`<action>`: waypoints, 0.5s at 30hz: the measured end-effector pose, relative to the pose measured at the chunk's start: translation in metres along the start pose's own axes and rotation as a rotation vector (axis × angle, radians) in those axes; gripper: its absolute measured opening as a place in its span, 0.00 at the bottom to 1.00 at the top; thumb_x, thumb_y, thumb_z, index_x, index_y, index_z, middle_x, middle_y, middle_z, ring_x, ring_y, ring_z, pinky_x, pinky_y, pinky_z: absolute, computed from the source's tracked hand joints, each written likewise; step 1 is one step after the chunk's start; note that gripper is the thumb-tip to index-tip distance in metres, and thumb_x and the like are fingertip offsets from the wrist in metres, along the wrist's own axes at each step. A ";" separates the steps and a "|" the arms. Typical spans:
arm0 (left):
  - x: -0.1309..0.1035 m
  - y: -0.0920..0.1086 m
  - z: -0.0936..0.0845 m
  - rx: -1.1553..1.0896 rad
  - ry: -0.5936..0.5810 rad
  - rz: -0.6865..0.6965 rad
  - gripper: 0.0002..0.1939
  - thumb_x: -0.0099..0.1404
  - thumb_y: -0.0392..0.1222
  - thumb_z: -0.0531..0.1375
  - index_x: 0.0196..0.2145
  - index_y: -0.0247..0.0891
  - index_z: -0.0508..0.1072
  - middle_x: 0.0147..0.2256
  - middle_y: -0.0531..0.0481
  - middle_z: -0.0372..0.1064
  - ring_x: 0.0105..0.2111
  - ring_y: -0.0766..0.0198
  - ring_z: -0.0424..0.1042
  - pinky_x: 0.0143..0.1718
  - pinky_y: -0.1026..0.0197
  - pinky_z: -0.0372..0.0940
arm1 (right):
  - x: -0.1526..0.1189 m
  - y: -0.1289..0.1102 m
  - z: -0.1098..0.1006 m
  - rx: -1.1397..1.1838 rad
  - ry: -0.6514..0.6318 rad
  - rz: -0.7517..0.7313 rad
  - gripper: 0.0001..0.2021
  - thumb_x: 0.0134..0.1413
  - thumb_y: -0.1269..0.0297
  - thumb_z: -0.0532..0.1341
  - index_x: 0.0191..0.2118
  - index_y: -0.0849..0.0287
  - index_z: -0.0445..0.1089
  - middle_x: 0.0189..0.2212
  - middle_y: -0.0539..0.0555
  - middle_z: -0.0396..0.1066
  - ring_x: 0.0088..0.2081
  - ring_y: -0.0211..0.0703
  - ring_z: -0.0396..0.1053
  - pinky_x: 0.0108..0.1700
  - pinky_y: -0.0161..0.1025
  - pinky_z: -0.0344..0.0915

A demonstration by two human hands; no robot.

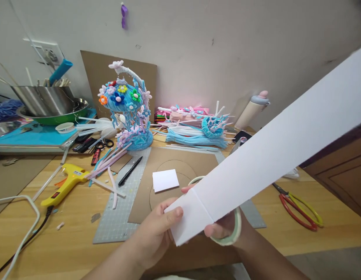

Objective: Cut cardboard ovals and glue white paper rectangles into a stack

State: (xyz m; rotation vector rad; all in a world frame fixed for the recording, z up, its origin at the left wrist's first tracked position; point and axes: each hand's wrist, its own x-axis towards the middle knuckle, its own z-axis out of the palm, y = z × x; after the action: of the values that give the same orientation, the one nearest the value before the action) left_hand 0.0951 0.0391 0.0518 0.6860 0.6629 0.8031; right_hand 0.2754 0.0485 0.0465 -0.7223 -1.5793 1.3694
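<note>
One long white strip (256,163) slants from lower centre to the right edge; the left hand (158,231) pinches its creased end, the right hand (222,228) grips it by the crease. Mid-frame, I see white cards (165,180) on cardboard (141,198).

Both hands (157,230) hold a creased white paper strip (262,151).

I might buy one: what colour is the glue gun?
Mostly yellow; the glue gun shows best in the head view.

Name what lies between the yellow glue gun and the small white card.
In the head view, pale strips and a black pen lie between the glue gun and the card.
</note>
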 end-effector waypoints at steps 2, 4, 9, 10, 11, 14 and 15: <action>-0.003 -0.001 0.007 -0.101 -0.005 -0.031 0.25 0.51 0.60 0.64 0.38 0.36 0.75 0.26 0.49 0.69 0.22 0.68 0.65 0.20 0.68 0.56 | -0.001 -0.006 0.006 0.113 0.029 0.035 0.30 0.44 0.48 0.67 0.54 0.47 0.66 0.49 0.58 0.71 0.40 0.55 0.73 0.40 0.48 0.72; -0.005 -0.002 0.012 -0.203 0.003 -0.047 0.25 0.53 0.61 0.62 0.39 0.38 0.75 0.24 0.50 0.70 0.19 0.69 0.66 0.15 0.70 0.51 | -0.001 -0.013 0.009 0.244 0.072 0.087 0.29 0.44 0.51 0.69 0.54 0.48 0.67 0.45 0.57 0.73 0.39 0.55 0.73 0.39 0.48 0.71; -0.006 0.000 0.015 -0.330 -0.069 -0.168 0.27 0.56 0.62 0.59 0.40 0.34 0.73 0.18 0.44 0.74 0.09 0.70 0.63 0.09 0.71 0.38 | 0.002 -0.018 0.015 0.348 0.211 0.078 0.27 0.41 0.52 0.71 0.50 0.51 0.72 0.42 0.56 0.75 0.41 0.55 0.73 0.39 0.46 0.71; -0.005 0.000 0.015 -0.343 -0.057 -0.184 0.27 0.57 0.62 0.58 0.39 0.33 0.73 0.17 0.44 0.73 0.08 0.71 0.62 0.09 0.71 0.37 | 0.003 -0.017 0.016 0.348 0.233 0.079 0.27 0.40 0.53 0.71 0.50 0.51 0.72 0.44 0.56 0.75 0.43 0.55 0.72 0.41 0.47 0.71; -0.004 0.000 0.016 -0.352 -0.025 -0.191 0.26 0.59 0.62 0.57 0.38 0.33 0.73 0.16 0.44 0.72 0.08 0.71 0.61 0.09 0.71 0.36 | 0.004 -0.015 0.018 0.351 0.247 0.092 0.27 0.40 0.54 0.71 0.50 0.51 0.71 0.45 0.56 0.74 0.44 0.55 0.72 0.43 0.47 0.71; -0.002 0.002 0.020 -0.331 0.118 -0.158 0.23 0.63 0.59 0.55 0.36 0.33 0.71 0.12 0.48 0.68 0.06 0.73 0.56 0.09 0.71 0.36 | 0.004 -0.008 0.024 0.380 0.285 0.101 0.27 0.40 0.56 0.72 0.50 0.50 0.71 0.49 0.56 0.72 0.47 0.56 0.71 0.45 0.48 0.70; -0.001 0.002 0.022 -0.306 0.151 -0.138 0.22 0.63 0.57 0.55 0.38 0.33 0.71 0.12 0.50 0.67 0.06 0.74 0.54 0.09 0.72 0.37 | 0.003 -0.005 0.026 0.388 0.295 0.098 0.27 0.39 0.57 0.72 0.50 0.50 0.71 0.50 0.56 0.72 0.47 0.56 0.71 0.46 0.49 0.69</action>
State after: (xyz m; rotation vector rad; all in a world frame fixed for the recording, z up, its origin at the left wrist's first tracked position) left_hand 0.1098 0.0332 0.0668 0.3003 0.6971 0.8120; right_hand 0.2516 0.0389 0.0525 -0.7280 -1.0211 1.5062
